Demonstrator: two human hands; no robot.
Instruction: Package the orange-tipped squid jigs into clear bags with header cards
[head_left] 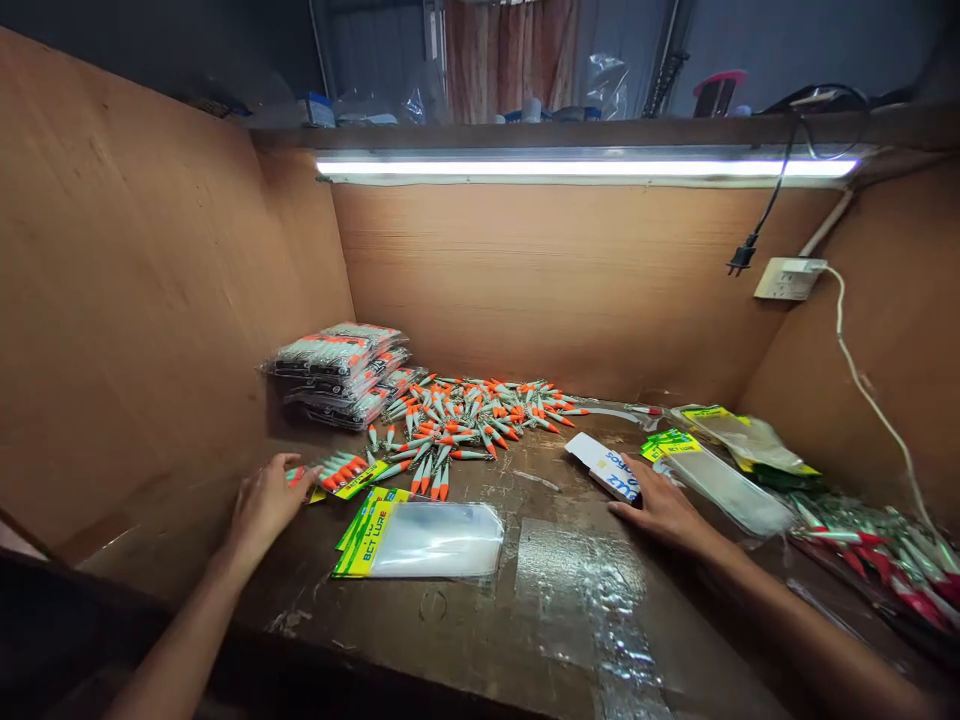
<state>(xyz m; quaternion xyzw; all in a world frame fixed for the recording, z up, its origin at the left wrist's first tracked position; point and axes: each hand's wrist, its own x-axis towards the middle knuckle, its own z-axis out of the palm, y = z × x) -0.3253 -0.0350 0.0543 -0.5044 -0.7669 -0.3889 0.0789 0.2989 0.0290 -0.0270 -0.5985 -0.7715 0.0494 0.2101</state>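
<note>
My left hand (pixel 271 502) is at the left of the bench, fingers curled on the end of a clear packet of fishing lures (pixel 341 470) with orange and pale green bodies. My right hand (pixel 664 505) grips a small white box (pixel 604 466) with blue lettering, tilted over the bench. Between the hands lie flat clear bags with yellow "BCT LURE" headers (pixel 435 540), stacked and slightly fanned. Behind them spreads a heap of loose orange-tipped lures (pixel 472 415).
Filled lure packs (pixel 337 365) are stacked at the back left. More header bags (pixel 727 480) lie on the right, near red-and-green lures (pixel 885 560). A black plug (pixel 741 256) hangs near a wall outlet (pixel 787 279). Wooden walls enclose the bench beneath a tube light (pixel 585 168).
</note>
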